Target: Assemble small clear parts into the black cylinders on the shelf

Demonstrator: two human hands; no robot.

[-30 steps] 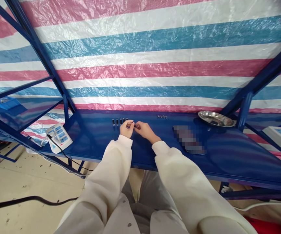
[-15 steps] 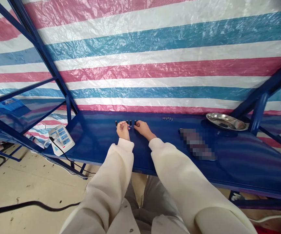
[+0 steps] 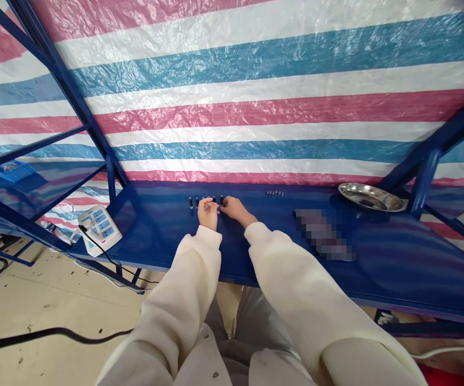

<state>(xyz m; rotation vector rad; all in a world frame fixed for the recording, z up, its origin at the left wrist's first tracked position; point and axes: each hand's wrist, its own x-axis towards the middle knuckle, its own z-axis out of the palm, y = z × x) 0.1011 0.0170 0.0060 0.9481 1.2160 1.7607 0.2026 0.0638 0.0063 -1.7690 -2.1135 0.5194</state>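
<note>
On a blue metal bench: row of small black cylinders, two hands

Head view.
Black cylinders: upright, spaced in one line near the back edge, partly hidden by the left hand; the gaps probably leave room for fingertips.
Left hand: in front of the row, fingers curled narrow near the thumb; whether anything is held, cannot tell.
Right hand: thumb and forefinger narrowed at the rightmost cylinder, touching or just beside it; grip cannot be told.
Small silvery pieces: short line right of the hands, seemingly set apart for easy picking.
Dark oblong object: flat, pixelated, unidentifiable.
Shiny metal dish: far right, towards the back.
White power strip: left end, plug inserted.
Surface: smooth, glossy, reflective.
Room: striped plastic sheeting behind, blue steel frame alongside, pale speckled floor crossed by black cable
</note>
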